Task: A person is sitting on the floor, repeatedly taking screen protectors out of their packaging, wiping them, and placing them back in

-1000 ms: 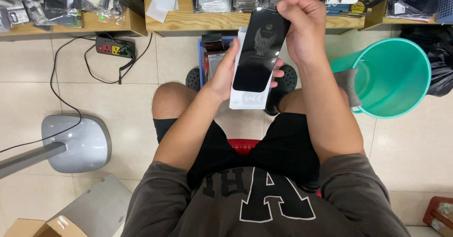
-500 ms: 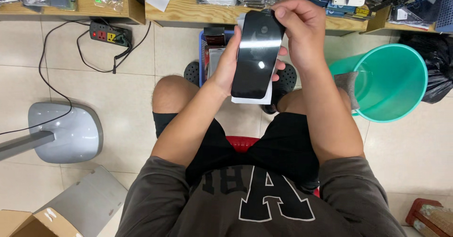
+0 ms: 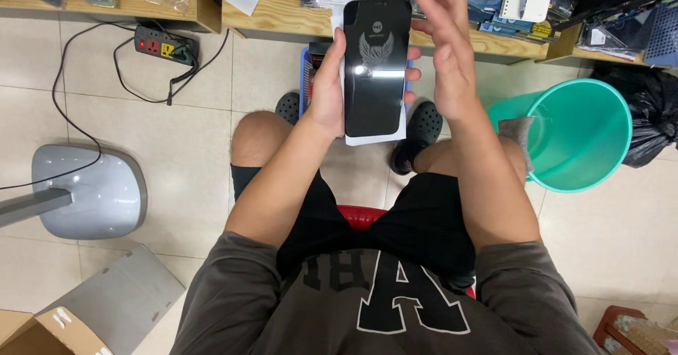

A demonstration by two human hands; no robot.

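Observation:
My left hand (image 3: 328, 90) grips a flat black glossy screen protector (image 3: 374, 69) that lies on a white backing card, held upright in front of me above my knees. A pale winged emblem shows near its top. My right hand (image 3: 445, 44) hovers just right of it, fingers stretched and apart, holding nothing and not touching the panel. I sit on a red stool (image 3: 364, 217) in black shorts and black clogs.
A teal plastic bucket (image 3: 600, 125) stands to my right, with a black rubbish bag (image 3: 646, 118) behind it. Wooden shelves (image 3: 289, 16) of packaged goods run along the top. A power strip (image 3: 161, 46) with cables, a grey fan base (image 3: 95, 189) and a cardboard box (image 3: 49, 330) lie left.
My right hand has let go of the top of the black panel and drawn off to the right, opening flat. The left hand still holds the panel.

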